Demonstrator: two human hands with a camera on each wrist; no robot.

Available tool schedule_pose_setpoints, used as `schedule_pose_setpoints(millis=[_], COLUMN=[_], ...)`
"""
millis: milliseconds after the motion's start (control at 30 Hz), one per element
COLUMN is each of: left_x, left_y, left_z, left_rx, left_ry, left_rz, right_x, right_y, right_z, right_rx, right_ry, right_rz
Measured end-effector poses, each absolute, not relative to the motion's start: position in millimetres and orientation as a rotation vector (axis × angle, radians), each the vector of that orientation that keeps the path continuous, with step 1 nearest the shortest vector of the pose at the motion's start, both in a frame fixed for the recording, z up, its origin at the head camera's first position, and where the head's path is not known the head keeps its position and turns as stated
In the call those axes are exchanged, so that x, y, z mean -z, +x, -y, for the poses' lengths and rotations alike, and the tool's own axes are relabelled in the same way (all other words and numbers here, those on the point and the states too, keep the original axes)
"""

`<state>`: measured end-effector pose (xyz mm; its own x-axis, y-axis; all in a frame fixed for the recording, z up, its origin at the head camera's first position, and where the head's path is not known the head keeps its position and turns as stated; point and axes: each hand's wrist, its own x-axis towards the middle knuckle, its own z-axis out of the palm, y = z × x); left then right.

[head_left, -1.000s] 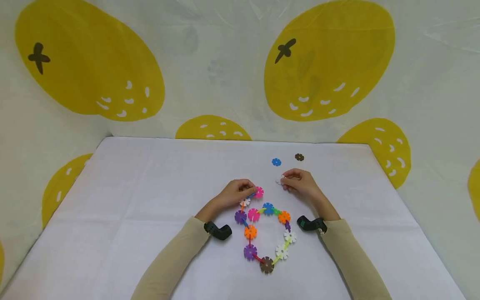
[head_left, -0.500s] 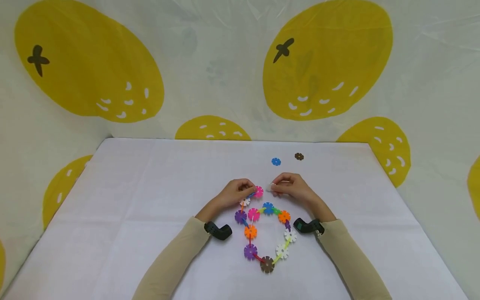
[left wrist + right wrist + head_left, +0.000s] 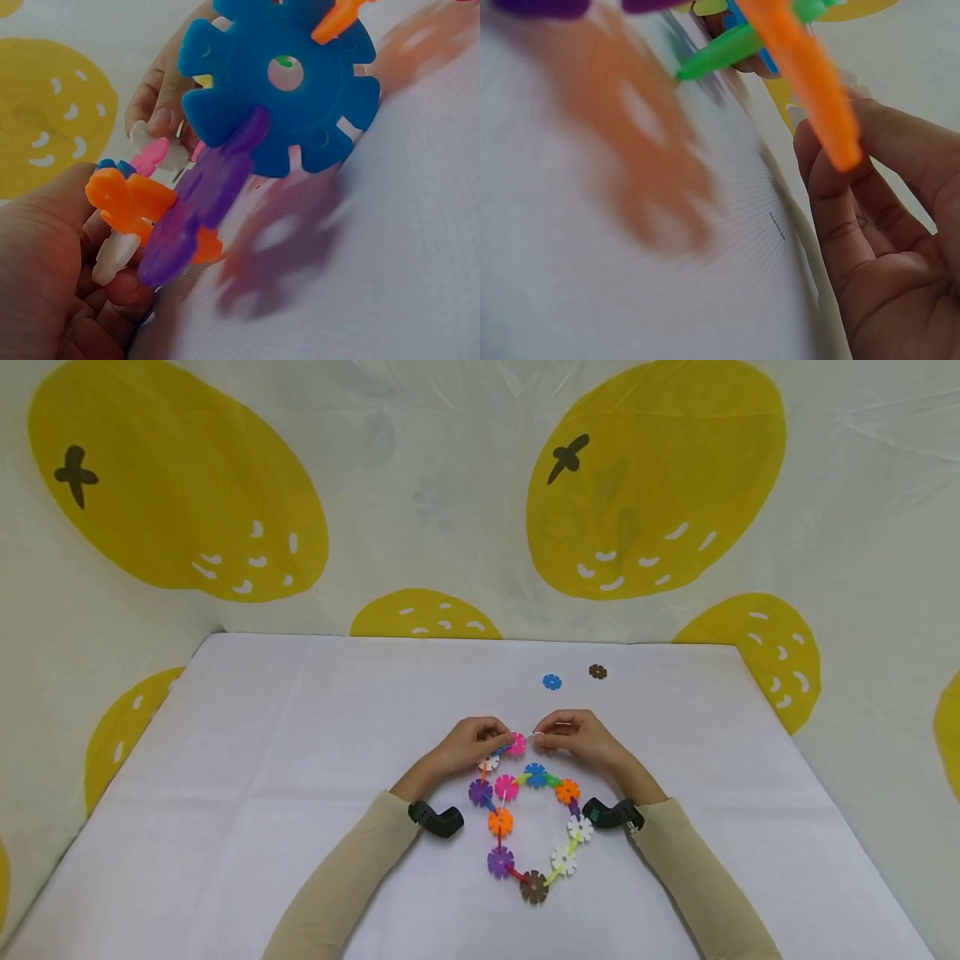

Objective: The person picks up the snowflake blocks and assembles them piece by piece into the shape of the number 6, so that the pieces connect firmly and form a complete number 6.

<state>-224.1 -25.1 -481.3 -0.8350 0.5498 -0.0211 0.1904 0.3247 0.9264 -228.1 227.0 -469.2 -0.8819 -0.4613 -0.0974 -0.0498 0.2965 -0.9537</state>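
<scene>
A chain of notched snowflake discs in many colours lies on the white cloth, most of it forming a loop that includes a brown disc. From the loop's left side a tail runs up to a pink disc at its end. My left hand pinches this tail at the blue disc beside the pink one. To the right, my right hand pinches a loose white disc between thumb and fingertips, edge towards the pink disc. A small gap shows between them in the head view.
Beyond the hands, a blue disc and a brown disc lie loose on the cloth. A fruit-patterned curtain rises behind the table's far edge. Black wrist cameras sit on both sleeves.
My right hand has brought the white disc leftward, close to the pink disc, and turned it more edge-on. My left hand keeps its grip in place.
</scene>
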Motion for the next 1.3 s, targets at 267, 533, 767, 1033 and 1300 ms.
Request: schedule_pose_setpoints(millis=[267,533,767,1033,1300], left_x=[481.8,482.6,482.2,476.0,476.0], left_y=[-224.7,-226.0,-226.6,-224.9,-225.3], left_z=[24.5,23.9,24.6,25.0,24.4], left_rx=[-1.502,-1.488,-1.47,-1.448,-1.431], left_ry=[0.674,0.689,0.696,0.698,0.694], left_rz=[-2.273,-2.286,-2.285,-2.306,-2.341], right_x=[472.1,471.2,472.0,475.9,478.4], right_y=[-229.9,-228.4,-228.5,-229.5,-230.5], right_z=[-227.8,-226.5,-224.3,-223.3,-222.6], right_rx=[1.63,1.639,1.669,1.726,1.698], right_ry=[-0.527,-0.61,-0.684,-0.734,-0.76], right_rz=[-2.237,-2.216,-2.202,-2.164,-2.237])
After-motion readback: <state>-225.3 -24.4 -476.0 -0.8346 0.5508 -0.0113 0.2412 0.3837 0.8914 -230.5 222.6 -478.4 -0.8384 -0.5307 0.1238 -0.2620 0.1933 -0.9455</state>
